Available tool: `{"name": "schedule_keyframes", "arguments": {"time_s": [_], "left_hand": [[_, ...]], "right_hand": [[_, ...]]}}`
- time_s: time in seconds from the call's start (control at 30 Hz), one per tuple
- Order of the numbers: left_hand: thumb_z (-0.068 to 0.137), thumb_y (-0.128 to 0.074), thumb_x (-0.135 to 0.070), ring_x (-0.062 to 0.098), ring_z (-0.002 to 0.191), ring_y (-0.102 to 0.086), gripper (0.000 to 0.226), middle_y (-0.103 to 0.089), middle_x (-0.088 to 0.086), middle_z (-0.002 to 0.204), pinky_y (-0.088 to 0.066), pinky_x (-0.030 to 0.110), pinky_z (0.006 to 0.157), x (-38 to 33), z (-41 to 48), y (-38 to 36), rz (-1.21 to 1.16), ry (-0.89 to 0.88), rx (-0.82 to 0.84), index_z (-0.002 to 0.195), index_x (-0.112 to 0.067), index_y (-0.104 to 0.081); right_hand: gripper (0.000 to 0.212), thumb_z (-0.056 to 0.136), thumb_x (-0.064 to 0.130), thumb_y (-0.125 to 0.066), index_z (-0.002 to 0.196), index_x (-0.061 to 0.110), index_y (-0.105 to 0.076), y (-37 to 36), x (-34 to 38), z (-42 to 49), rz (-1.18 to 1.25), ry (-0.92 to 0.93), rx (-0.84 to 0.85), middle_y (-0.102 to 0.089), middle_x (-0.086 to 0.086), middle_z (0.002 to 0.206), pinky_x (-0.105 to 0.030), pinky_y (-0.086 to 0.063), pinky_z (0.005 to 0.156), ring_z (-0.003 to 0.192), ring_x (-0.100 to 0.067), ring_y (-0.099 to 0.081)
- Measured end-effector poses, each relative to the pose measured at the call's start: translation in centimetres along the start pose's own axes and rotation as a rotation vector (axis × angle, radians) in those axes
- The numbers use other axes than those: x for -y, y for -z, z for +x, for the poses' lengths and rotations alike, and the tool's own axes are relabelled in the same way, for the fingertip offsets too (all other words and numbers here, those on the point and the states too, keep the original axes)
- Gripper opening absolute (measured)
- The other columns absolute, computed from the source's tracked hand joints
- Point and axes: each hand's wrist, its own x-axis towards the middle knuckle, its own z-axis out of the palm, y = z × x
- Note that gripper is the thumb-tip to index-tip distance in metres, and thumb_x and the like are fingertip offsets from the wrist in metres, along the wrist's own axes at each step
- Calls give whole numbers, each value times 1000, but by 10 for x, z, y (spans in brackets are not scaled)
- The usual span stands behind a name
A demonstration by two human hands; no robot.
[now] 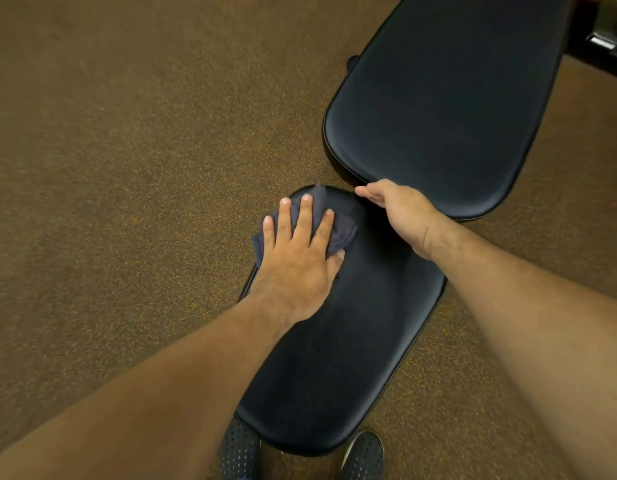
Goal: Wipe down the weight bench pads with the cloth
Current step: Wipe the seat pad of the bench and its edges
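Note:
The black seat pad (352,358) of the weight bench runs from my feet up to the middle of the view. The longer black back pad (438,109) lies beyond it, across a narrow gap. A crumpled dark blue cloth (343,230) lies on the far left end of the seat pad. My left hand (296,258) presses flat on the cloth with its fingers straight and spread. My right hand (400,213) sits at the far right corner of the seat pad, its fingers curled over the pad's edge at the gap.
Brown speckled carpet (127,168) surrounds the bench on all sides. My two dark shoes (239,452) (364,455) stand at the near end of the seat pad. A dark frame with a shiny metal part (603,39) sits at the top right corner.

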Motion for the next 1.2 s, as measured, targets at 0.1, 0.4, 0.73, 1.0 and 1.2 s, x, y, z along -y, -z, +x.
{"name": "schedule_keyframes", "arguments": {"time_s": [0.1, 0.4, 0.73, 1.0, 1.2], "left_hand": [[95, -10, -53, 36, 148, 9, 67, 2, 11, 163, 4, 51, 118, 1, -33, -3, -41, -66, -1, 155, -22, -14], [99, -11, -50, 39, 146, 14, 63, 9, 13, 162, 7, 56, 117, -25, -14, -5, 42, 16, 3, 155, -22, -6], [102, -35, -36, 9, 147, 14, 63, 0, -8, 163, 14, 40, 118, -29, -4, 20, -744, 47, 24, 156, -26, -4], [101, -38, -29, -1, 95, -55, 25, -60, -19, 99, -41, 16, 91, 32, -3, 52, -1101, 498, -376, 113, -28, -60], [101, -38, -38, 10, 110, -53, 38, -62, -9, 116, -35, 26, 97, 49, -11, 27, -1039, 567, -106, 123, -22, -65]], "right_hand": [[45, 89, 52, -50, 122, 25, -67, 0, -2, -2, -37, -7, -15, -61, 11, 114, -30, -35, 96, 104, -10, -54], [49, 79, 54, -49, 115, 27, -69, 1, -3, -4, 62, 16, 1, -65, 11, 111, -29, -36, 92, 105, -7, -57], [39, 93, 31, -50, 129, 22, -62, 10, -23, -18, 253, 174, -305, -66, 6, 124, -29, -35, 110, 117, -5, -56], [69, 92, 64, -40, 152, 37, -22, -83, -16, -50, -762, 463, -129, -8, 0, 163, -56, 0, 118, 149, -29, 6], [50, 102, 49, -31, 149, 31, -35, -100, -36, -52, -899, 494, -231, -21, -1, 161, -53, -7, 118, 148, -34, -6]]}}
